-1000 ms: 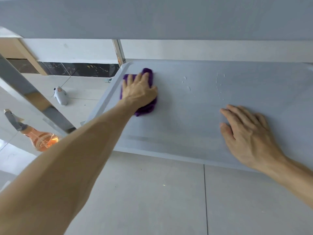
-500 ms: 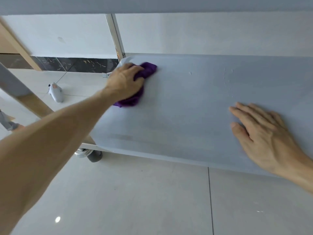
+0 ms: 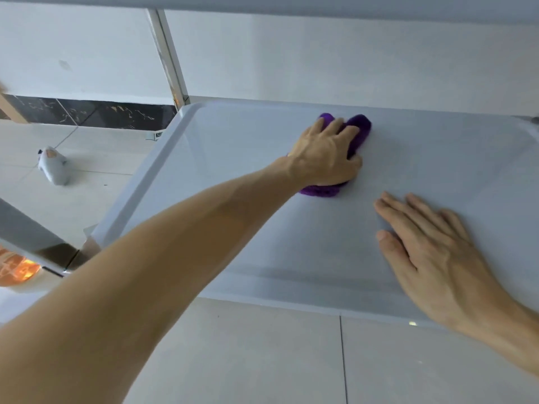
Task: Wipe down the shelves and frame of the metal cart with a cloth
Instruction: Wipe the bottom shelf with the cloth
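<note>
The lower shelf of the metal cart is a pale grey tray with a raised rim, filling the middle of the view. My left hand presses a purple cloth flat onto the shelf near its back middle; most of the cloth is hidden under the palm. My right hand lies flat on the shelf near the front edge, fingers spread, holding nothing. A rear upright of the frame rises at the shelf's back left corner. The upper shelf's underside crosses the top.
A front frame post slants in at the left. An orange spray bottle shows behind it. A small white object lies on the tiled floor. A white wall with dark marble skirting stands behind.
My left hand has slid the purple cloth rightward along the back of the shelf, away from the back left corner. My right hand stays flat near the front edge. The camera has moved closer.
</note>
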Demonstrator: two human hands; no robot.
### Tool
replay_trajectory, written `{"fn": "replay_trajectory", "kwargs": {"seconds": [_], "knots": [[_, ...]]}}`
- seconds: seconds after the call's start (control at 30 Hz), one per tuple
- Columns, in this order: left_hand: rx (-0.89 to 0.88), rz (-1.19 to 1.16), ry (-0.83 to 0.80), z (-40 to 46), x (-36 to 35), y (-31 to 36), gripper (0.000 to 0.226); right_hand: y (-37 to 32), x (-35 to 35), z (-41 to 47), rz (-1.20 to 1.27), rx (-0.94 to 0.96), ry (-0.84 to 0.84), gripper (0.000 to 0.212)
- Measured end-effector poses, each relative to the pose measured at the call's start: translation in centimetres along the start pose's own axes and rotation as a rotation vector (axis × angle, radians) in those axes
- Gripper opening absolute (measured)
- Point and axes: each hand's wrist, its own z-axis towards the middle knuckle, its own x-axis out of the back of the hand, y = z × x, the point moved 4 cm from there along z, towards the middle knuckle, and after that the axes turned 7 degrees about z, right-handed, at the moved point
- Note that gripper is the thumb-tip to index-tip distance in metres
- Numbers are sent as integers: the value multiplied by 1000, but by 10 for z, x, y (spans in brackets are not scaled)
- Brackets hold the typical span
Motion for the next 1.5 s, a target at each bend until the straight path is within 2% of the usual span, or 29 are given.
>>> {"fn": "replay_trajectory", "kwargs": {"seconds": [0.07, 0.17, 0.3, 0.37, 0.43, 0.63, 0.77, 0.8, 0.9, 0.97, 1.07, 1.17, 1.27, 1.37, 1.43, 1.5], "knots": [[-91, -24, 36, 2, -2, 3, 55, 2, 1, -2, 7, -15, -11, 60], [-39, -19, 93, 11, 5, -29, 49, 2, 2, -4, 7, -15, -18, 60], [402, 40, 71, 16, 9, -96, 46, 1, 1, -4, 6, -31, -29, 60], [525, -2, 53, 14, 5, -106, 43, -1, -1, -4, 14, -46, -37, 60], [496, -49, 59, 16, 3, -95, 41, -2, -2, -3, 4, -42, -39, 59], [189, -111, 49, 5, 0, -8, 47, -4, 0, -2, 41, -57, -30, 56], [-106, -153, -53, -20, 0, 45, 49, -1, 4, -3, 201, -96, -3, 37], [-118, -204, -50, -24, 4, 47, 44, 2, 7, -3, 269, -128, 12, 33], [121, -449, 60, -35, 22, 19, 42, 13, 16, -1, 479, -322, 68, 24], [175, -399, 106, -39, 29, -2, 44, 15, 24, 10, 503, -363, 136, 19], [192, -217, 55, -48, 23, -30, 47, -1, 31, 49, 453, -257, 174, 27], [172, -39, 42, -58, 11, -45, 43, -25, 9, 90, 396, -180, 63, 47], [147, 4, 76, -64, 5, -49, 42, -33, -26, 102, 139, -150, -86, 62], [143, 19, 81, -62, 4, -50, 43, -9, -27, 101, 95, -99, -86, 60], [140, 20, 81, -62, 5, -48, 42, 25, -17, 101, 134, -165, -74, 63], [141, 17, 91, -64, 5, -47, 42, 67, -5, 103, 138, -313, -70, 65]]}}
